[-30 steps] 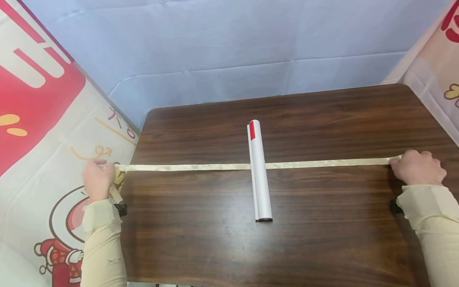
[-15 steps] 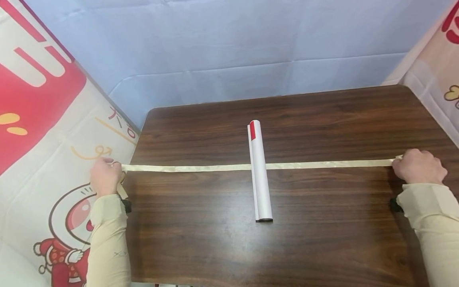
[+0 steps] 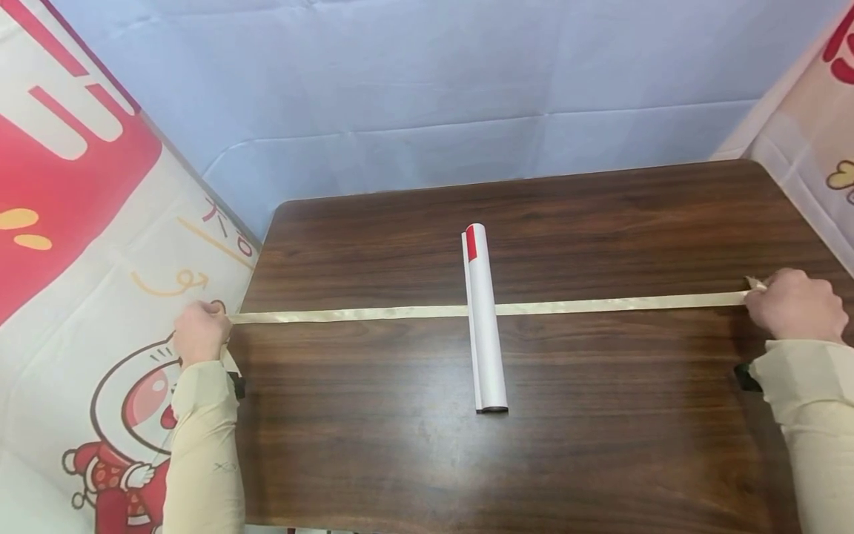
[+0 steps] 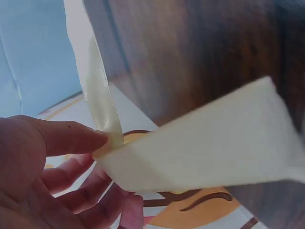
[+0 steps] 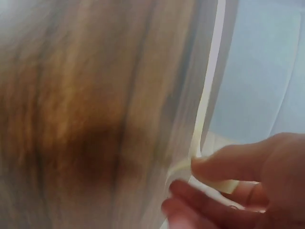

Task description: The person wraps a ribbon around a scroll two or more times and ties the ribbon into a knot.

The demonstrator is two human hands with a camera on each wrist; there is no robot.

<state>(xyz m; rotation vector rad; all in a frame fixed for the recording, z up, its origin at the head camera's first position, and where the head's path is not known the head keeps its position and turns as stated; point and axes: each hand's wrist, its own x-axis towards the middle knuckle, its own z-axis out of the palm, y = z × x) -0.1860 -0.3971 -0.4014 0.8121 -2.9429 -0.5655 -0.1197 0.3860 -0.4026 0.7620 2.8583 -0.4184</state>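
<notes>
The cream ribbon (image 3: 394,312) is already drawn straight beneath the white tube (image 3: 485,334) on the surface (image 3: 373,445), pinched between thumb and fingers by left hand (image 3: 200,331) and right hand (image 3: 797,304), the tube's top not yet crossed.

The ribbon (image 3: 600,305) is smooth, shiny cloth. The table (image 3: 367,415) looks like smooth, glossy wood. The tube (image 3: 485,334) is smooth — plastic or paper, can't tell. The back sheet (image 3: 400,67) is dull cloth.
</notes>
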